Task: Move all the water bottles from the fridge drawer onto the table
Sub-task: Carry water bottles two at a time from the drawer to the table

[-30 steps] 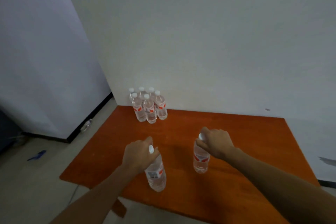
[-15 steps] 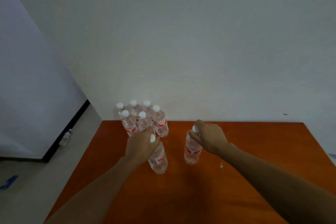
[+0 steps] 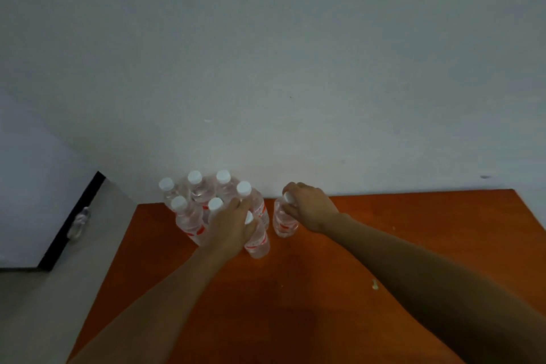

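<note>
On the orange table [image 3: 325,289], a person's left hand [image 3: 230,227] grips a bottle [image 3: 257,241] by its neck, seemingly touching the cluster [image 3: 204,201] of six bottles behind; the right hand [image 3: 310,207] clasps another's [image 3: 283,221] cap, just right of the cluster, near the wall [image 3: 295,68].

You're carrying both bottles, left hand [image 3: 229,226] and right hand [image 3: 310,205], farther toward the tabletop's [image 3: 413,230] far-left corner cluster [image 3: 201,195].

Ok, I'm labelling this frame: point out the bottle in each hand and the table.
left-hand bottle [image 3: 258,241], head view, lower body
right-hand bottle [image 3: 284,223], head view, labelled body
table [image 3: 413,216], head view, bare top
</note>
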{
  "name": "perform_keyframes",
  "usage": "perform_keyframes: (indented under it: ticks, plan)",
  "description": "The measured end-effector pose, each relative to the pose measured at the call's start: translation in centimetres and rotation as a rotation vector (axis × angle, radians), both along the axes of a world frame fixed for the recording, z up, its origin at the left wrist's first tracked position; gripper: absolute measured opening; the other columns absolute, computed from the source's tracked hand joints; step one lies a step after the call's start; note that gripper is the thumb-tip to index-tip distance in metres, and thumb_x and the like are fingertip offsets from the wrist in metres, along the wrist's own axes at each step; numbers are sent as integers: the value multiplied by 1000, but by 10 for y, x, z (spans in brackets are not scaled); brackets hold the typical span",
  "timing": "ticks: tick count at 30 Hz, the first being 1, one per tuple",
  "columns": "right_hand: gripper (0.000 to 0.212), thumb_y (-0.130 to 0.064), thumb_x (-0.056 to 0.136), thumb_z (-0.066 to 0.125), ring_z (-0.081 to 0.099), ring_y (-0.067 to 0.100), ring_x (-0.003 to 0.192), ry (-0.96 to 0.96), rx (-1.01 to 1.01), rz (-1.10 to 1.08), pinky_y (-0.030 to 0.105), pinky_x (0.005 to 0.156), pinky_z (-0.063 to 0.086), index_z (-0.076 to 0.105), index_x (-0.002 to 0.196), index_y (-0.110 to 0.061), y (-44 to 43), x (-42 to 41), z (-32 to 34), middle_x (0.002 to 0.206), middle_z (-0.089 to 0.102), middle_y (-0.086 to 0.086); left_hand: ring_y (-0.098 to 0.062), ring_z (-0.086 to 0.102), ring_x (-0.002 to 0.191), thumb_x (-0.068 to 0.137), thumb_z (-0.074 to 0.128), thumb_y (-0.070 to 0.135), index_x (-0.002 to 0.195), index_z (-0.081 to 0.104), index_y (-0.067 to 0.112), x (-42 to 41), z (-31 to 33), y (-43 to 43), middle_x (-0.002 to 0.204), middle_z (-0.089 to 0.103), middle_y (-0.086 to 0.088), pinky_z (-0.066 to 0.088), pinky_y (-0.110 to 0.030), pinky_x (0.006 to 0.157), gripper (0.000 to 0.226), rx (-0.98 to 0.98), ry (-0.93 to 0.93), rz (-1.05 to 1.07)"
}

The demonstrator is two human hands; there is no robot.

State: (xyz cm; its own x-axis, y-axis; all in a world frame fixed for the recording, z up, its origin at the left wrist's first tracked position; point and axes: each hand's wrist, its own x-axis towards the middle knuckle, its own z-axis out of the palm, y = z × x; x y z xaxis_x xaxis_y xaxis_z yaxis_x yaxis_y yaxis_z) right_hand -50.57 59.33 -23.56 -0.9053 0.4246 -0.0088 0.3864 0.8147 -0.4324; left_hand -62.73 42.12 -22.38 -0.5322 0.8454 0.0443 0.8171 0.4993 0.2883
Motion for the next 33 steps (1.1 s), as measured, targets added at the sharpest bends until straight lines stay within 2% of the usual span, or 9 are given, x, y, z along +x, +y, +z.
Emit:
perform_keyframes:
  ticks: [2,8,13,16,19,22,25,29,33]
  plan:
    - [35,-40,95,53,61,31,98,-2,-8,26,41,83,51,50,122,-17,1,-11,-1,117,60,11,-22,58,91,91,54,36,117,52,17,-5,-4,3,112,57,-3,49,-37,75,32,8,-17,2]
    - [38,-37,94,56,58,33,96,-6,-60,114,38,81,46,50,126,-17,-6,-32,-1,114,56,12,-21,57,95,88,63,24,113,57,12,-9,-6,-8,109,59,-3,34,-27,72,29,144,-118,5]
    - [41,-30,95,56,57,30,97,12,-135,42,30,76,38,47,132,-16,-11,-30,0,112,54,12,-14,55,77,87,63,27,110,57,19,-13,-7,-22,106,61,2,45,-31,68,26,178,-135,4]
    - [49,-28,94,58,56,26,103,-53,-164,-59,30,81,41,41,139,-19,-17,-23,7,120,55,11,-19,60,84,86,63,26,108,58,18,-14,-4,-32,106,62,1,53,-40,72,24,187,-103,-8]
    - [58,-29,92,61,57,25,104,-130,-167,-155,33,83,45,36,144,-18,-31,-11,16,124,57,11,-19,61,85,87,61,27,108,60,17,-11,7,-40,106,62,2,52,-39,74,23,191,-80,-60]
    - [52,-30,93,59,58,22,95,-181,-158,-246,34,81,49,42,140,-14,-52,12,29,118,62,11,-13,60,80,91,59,29,109,62,16,-3,25,-46,108,62,3,48,-28,70,23,210,-66,-148]
    - [49,-34,94,57,57,27,110,-263,-137,-329,38,88,47,46,138,-13,-73,46,42,128,58,11,-9,57,77,93,55,31,107,62,19,13,44,-50,104,64,4,39,-20,64,20,192,-44,-269]
    - [46,-35,96,56,57,27,110,-285,-123,-445,40,90,49,47,137,-17,-93,109,62,128,57,10,-8,58,76,92,56,32,99,61,22,44,57,-45,96,68,2,47,-21,62,13,70,-68,-420]
    - [44,-35,96,55,57,25,111,-266,-89,-604,38,89,49,48,137,-18,-114,189,82,129,58,7,-20,62,88,89,57,35,102,61,21,95,64,-28,101,66,-2,52,-33,77,20,-95,4,-614]
